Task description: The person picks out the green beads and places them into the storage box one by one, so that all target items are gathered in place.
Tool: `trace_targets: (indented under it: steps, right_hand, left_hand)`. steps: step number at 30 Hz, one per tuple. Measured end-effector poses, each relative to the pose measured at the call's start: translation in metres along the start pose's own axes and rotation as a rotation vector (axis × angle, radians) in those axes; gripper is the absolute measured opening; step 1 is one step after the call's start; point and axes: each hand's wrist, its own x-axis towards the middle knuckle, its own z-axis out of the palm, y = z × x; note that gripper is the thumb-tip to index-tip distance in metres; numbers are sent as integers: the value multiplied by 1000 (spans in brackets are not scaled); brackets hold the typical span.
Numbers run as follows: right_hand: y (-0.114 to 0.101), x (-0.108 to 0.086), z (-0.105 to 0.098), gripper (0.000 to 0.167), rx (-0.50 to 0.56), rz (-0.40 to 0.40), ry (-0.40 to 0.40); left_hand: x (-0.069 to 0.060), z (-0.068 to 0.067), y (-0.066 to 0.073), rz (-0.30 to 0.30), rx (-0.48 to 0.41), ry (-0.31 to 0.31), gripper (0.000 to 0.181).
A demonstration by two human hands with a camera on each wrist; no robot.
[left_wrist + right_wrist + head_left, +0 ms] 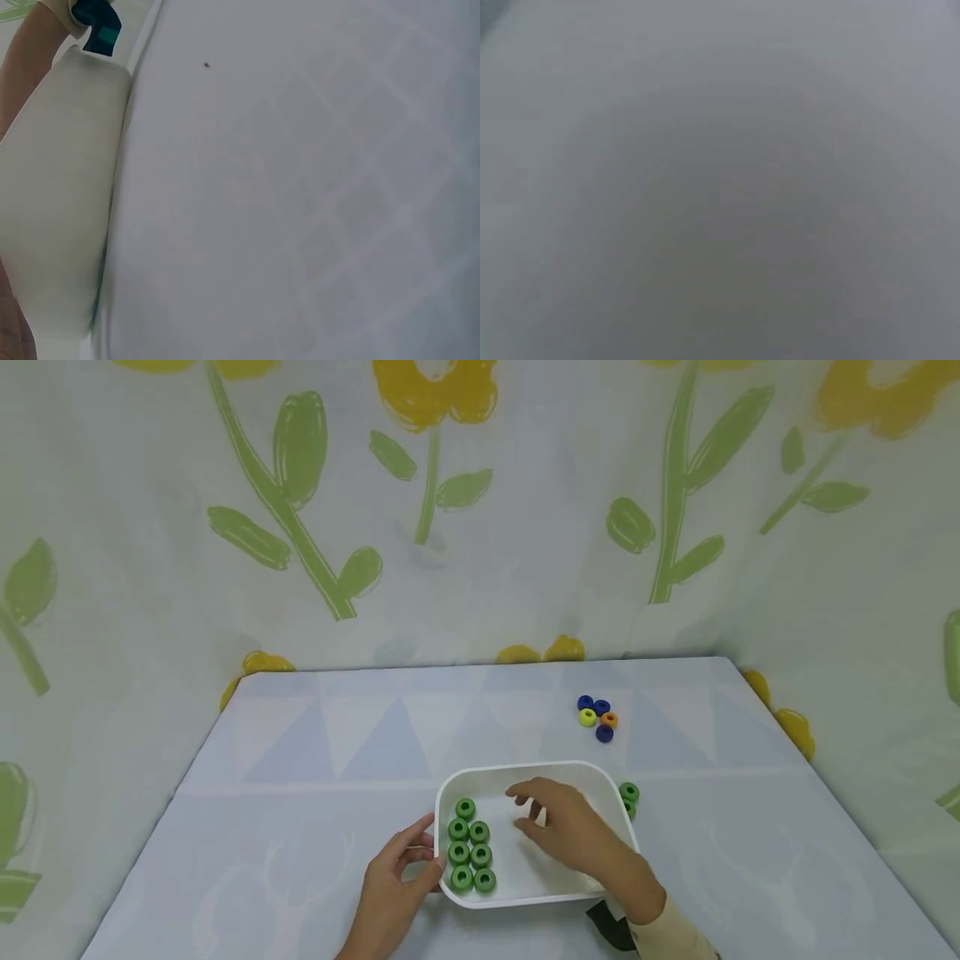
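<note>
A white tray (pixel 555 893) lies before me with several green beads (pixel 480 832) grouped along its left side. My left hand (pixel 395 878) holds the tray's left edge, thumb at the rim and fingers against the outer wall. In the left wrist view, the tray's outer side (pixel 64 195) fills the left, and part of the hand (pixel 15 330) shows at the bottom corner. Above the tray's middle hovers my right hand (pixel 573 827), fingers loosely bent and apart, with nothing visible between them. The right wrist view is a grey blur.
Green beads (pixel 629 792) sit just outside the tray's right wall, partly hidden by it. Farther back is a small cluster of blue, yellow and orange beads (pixel 587 717). The pale patterned table (pixel 300 827) meets a flower-printed cloth (pixel 480 585) at its far edge.
</note>
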Motion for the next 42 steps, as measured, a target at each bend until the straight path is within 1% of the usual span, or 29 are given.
trace_targets:
  steps: [2,5,8,10,12,14,15,17,20,23,29,34,42]
  right_hand:
    - [6,-5,-13,32,12,19,85]
    - [17,-14,-32,29,4,43,221]
    - [32,-22,-49,27,-8,117,325]
    - [44,-28,-58,27,-4,199,366]
    - [57,-34,-66,29,-2,288,390]
    - [70,-39,-70,31,0,350,407]
    - [77,-41,-71,32,-3,371,411]
    - [89,-45,-71,32,-9,381,415]
    - [103,-49,-69,30,-12,374,401]
    - [111,-52,-66,31,-11,376,376]
    - [119,-53,-63,37,-4,399,335]
    - [122,-56,-59,38,0,425,293]
    - [129,-56,-54,38,0,399,297]
  left_hand:
    - [1,0,1,9,1,3,57]
    - [2,0,2,22,3,8,56]
    - [3,0,3,26,-1,9,56]
    - [3,0,4,26,-4,8,56]
    - [3,0,4,27,-9,9,56]
    - [3,0,3,31,-11,11,56]
    - [2,0,3,34,-14,13,56]
    - [2,0,3,40,-21,17,56]
    - [1,0,3,48,-27,20,56]
    - [1,-1,2,47,-28,21,56]
    - [0,-1,2,40,-23,27,56]
    - [-1,0,2,18,-15,22,56]
    - [-3,0,1,5,-19,16,57]
